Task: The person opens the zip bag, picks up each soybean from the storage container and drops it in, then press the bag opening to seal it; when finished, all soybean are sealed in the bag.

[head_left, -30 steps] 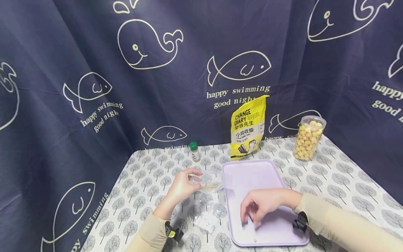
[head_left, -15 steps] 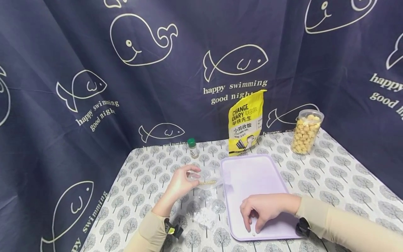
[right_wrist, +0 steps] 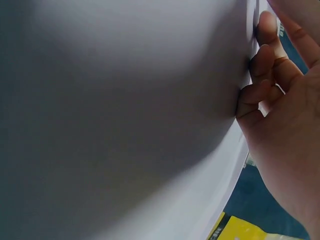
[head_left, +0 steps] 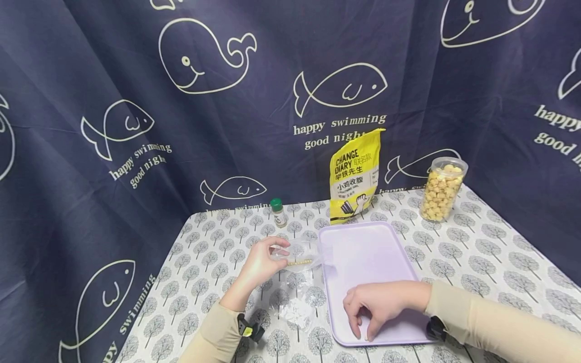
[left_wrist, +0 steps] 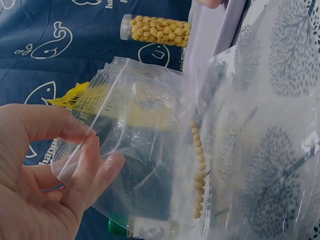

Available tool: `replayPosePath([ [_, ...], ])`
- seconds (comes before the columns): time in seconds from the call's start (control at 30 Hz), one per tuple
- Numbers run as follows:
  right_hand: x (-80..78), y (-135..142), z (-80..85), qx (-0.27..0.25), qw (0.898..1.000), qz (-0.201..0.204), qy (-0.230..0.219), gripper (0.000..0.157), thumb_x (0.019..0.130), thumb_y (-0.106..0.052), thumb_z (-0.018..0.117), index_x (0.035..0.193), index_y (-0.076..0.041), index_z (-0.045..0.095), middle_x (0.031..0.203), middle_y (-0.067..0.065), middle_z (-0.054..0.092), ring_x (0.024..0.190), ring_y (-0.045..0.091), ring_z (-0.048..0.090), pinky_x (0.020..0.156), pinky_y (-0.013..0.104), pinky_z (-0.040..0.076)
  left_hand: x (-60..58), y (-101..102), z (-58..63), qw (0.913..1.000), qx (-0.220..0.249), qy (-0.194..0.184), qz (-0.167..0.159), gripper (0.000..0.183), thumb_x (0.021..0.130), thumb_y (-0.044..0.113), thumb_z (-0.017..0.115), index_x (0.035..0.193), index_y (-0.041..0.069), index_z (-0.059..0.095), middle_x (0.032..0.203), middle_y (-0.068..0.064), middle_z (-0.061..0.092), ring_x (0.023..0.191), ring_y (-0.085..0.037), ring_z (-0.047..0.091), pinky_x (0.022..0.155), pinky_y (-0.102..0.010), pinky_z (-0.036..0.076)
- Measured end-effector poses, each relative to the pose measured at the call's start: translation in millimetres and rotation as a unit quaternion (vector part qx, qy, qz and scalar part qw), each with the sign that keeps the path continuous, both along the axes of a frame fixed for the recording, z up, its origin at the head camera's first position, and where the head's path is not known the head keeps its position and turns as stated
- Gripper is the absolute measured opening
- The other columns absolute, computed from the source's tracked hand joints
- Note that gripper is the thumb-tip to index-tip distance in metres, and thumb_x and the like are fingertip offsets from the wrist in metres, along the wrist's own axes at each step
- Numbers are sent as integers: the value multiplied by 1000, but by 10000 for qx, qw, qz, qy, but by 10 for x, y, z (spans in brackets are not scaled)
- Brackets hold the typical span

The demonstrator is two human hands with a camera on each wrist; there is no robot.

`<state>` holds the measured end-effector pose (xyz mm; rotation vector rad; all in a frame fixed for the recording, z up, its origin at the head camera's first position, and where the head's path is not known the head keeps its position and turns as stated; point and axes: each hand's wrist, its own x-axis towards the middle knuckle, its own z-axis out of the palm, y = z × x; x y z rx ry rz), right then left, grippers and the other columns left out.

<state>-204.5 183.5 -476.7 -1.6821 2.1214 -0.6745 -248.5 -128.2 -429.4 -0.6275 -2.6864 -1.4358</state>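
Observation:
My left hand (head_left: 263, 259) pinches the top of a clear zip bag (left_wrist: 145, 110) between thumb and fingers. Through its film a row of small beige beads (left_wrist: 199, 155) shows along the bottom. Over the near end of the lilac tray (head_left: 358, 242), my right hand (head_left: 379, 305) points its bent fingers down. Its thumb and forefinger tips stand slightly apart at the tray surface, with a tiny pale bead (head_left: 365, 339) by the thumb. In the right wrist view the curled fingers are against the tray, and the bead is hidden.
Another clear plastic bag (head_left: 296, 310) with whitish contents lies left of the tray. At the back stand a green-capped small bottle (head_left: 278, 213), a yellow snack bag (head_left: 355, 176) and a clear jar (head_left: 443, 189) of yellow puffed snacks. A navy curtain (head_left: 272, 151) hangs behind.
My right hand has come toward the tray's near edge, and its thumb and forefinger have closed in around the tiny bead. The left hand keeps its grip on the bag.

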Motion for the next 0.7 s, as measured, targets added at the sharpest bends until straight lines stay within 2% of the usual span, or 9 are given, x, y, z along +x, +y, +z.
replayPosePath([
  [0.13,14,-16,-1,27,10000,65,55,16,69,-19,87,82,-24,79,82,-15,55,84,-9,45,75,14,43,6,-2,4,10000,2,-18,1,41,74,-6,72,114,2,70,118,-14,69,96,-24,73,68,-26,59],
  [0.37,-47,-9,29,-237,9983,-137,-509,16,75,-9,84,86,-19,78,86,-15,62,81,-8,53,71,15,52,5,-4,-2,10000,-7,27,-17,41,74,-6,71,114,2,70,118,-14,69,96,-25,73,68,-26,59],
  [0.53,-143,-27,305,-460,9943,-683,-673,13,82,-8,81,90,-16,77,85,-16,67,75,-5,58,65,20,54,-1,-6,-11,10000,16,-45,-4,42,73,-6,69,114,2,70,117,-13,69,96,-25,72,69,-26,59],
  [0.7,-335,-137,637,-961,9847,-1413,-336,9,86,-9,78,90,-16,77,83,-17,68,74,0,59,65,23,53,-6,-3,-12,10000,-21,23,-10,41,73,-6,70,114,2,70,118,-14,69,97,-25,72,72,-26,59],
])
